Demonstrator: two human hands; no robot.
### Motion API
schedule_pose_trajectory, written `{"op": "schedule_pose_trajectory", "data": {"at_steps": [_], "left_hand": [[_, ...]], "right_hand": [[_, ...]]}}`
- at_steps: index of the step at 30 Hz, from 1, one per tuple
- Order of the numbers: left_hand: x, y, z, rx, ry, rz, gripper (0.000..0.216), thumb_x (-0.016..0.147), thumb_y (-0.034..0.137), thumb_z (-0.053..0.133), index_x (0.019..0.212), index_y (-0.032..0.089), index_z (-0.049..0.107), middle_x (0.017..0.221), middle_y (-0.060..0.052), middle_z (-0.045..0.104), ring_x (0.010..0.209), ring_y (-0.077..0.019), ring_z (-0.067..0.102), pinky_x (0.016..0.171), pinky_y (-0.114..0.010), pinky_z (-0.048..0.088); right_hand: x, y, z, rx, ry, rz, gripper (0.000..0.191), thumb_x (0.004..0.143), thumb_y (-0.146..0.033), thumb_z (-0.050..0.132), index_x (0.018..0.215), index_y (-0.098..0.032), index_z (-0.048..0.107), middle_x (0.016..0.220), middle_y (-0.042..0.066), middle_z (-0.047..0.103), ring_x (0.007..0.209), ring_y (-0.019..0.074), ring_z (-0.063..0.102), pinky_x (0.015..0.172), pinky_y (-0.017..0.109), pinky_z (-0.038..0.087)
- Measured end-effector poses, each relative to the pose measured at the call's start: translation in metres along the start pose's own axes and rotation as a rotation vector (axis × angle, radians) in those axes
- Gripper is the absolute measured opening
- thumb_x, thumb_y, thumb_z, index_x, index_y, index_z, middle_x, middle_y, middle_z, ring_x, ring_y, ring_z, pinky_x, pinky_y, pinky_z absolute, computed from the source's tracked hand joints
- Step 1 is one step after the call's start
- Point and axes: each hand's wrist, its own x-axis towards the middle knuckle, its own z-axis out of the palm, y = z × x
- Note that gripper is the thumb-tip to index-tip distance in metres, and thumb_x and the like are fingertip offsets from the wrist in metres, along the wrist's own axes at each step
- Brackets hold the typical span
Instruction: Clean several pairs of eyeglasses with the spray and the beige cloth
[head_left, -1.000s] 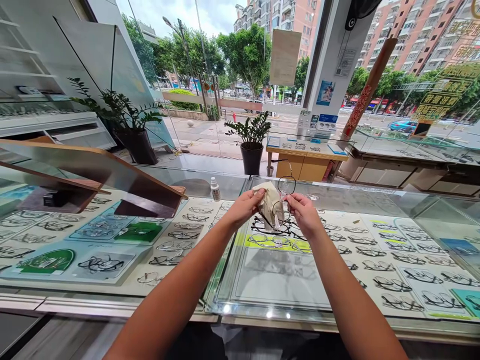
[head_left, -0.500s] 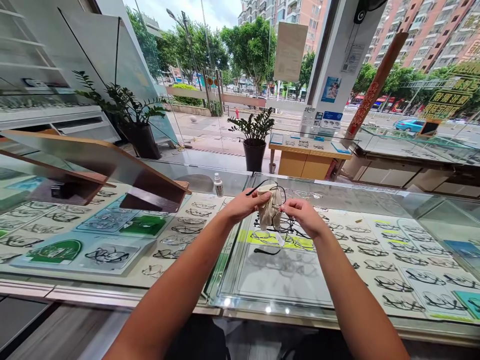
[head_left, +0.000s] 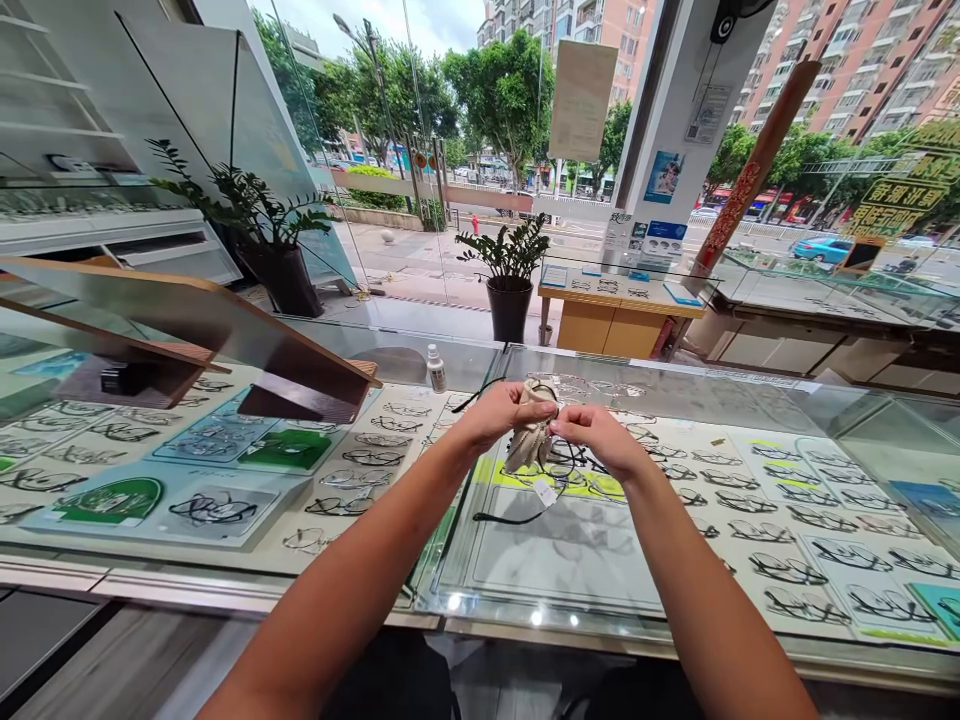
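Observation:
Over the glass display case (head_left: 555, 570), both my hands hold a pair of black-framed eyeglasses (head_left: 514, 519). My left hand (head_left: 504, 412) pinches a beige cloth (head_left: 529, 448) around one lens, its fingers closed. With thumb and fingertips together, my right hand (head_left: 592, 432) grips the frame near its middle. One dark temple arm sticks out to the left behind my left hand; the other hangs below, with a small white tag (head_left: 545, 492) close to it. Cloth and fingers hide most of the lenses.
A white spray bottle (head_left: 436, 369) stands on the counter left of my hands. Rows of eyeglasses (head_left: 787, 568) lie under the glass on both sides. A tilted wooden-edged panel (head_left: 285, 345) rises at left. Beyond the counter stands a potted plant (head_left: 508, 300).
The eyeglasses have turned and shifted left, with their temple arms reaching farther left. My left hand has drawn the cloth tighter around the lens, and my right hand has moved slightly left.

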Motion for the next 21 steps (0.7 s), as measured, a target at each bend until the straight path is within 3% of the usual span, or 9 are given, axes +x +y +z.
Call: {"op": "schedule_pose_trajectory", "data": {"at_steps": [5,10,14,18,21], "left_hand": [[0.001,0.0,-0.006,0.024,-0.048,0.084,0.053,0.081,0.063,0.081,0.072,0.013,0.064,0.064,0.001,0.053,0.059,-0.0105,0.044,0.058,-0.026,0.031],[-0.001,0.005,-0.013,-0.022,-0.129,0.061,0.048,0.073,0.052,0.091,0.089,0.012,0.07,0.078,-0.004,0.066,0.068,-0.0144,0.057,0.065,-0.027,0.043],[-0.002,0.008,-0.003,0.091,-0.016,0.077,0.049,0.065,0.049,0.095,0.08,0.012,0.068,0.072,-0.002,0.065,0.064,-0.0126,0.054,0.061,-0.024,0.038],[-0.001,0.006,0.009,0.137,0.107,0.173,0.052,0.075,0.06,0.086,0.07,0.015,0.06,0.064,0.002,0.055,0.06,-0.0108,0.046,0.057,-0.024,0.032],[0.0,0.006,0.006,0.135,0.108,0.206,0.056,0.083,0.067,0.076,0.07,0.016,0.06,0.064,0.001,0.057,0.061,-0.0124,0.049,0.059,-0.026,0.035]], "right_hand": [[0.002,-0.001,-0.003,0.03,0.075,0.009,0.041,0.071,-0.059,0.088,0.068,-0.021,0.074,0.068,-0.001,0.06,0.066,0.0144,0.037,0.067,0.032,0.025],[0.004,-0.001,-0.006,0.061,0.082,0.031,0.04,0.068,-0.058,0.089,0.069,-0.021,0.075,0.071,0.001,0.064,0.064,0.0133,0.036,0.065,0.032,0.024],[0.004,0.003,-0.002,0.059,0.035,0.025,0.04,0.068,-0.058,0.089,0.068,-0.021,0.074,0.065,-0.001,0.058,0.064,0.0138,0.036,0.064,0.031,0.025],[0.004,0.006,0.002,0.1,0.022,0.026,0.042,0.07,-0.059,0.089,0.067,-0.021,0.072,0.065,-0.002,0.056,0.064,0.0136,0.034,0.063,0.031,0.023],[0.005,0.006,0.001,0.135,0.04,0.031,0.041,0.071,-0.058,0.089,0.069,-0.02,0.074,0.069,0.0,0.06,0.063,0.0127,0.034,0.063,0.031,0.022]]}}
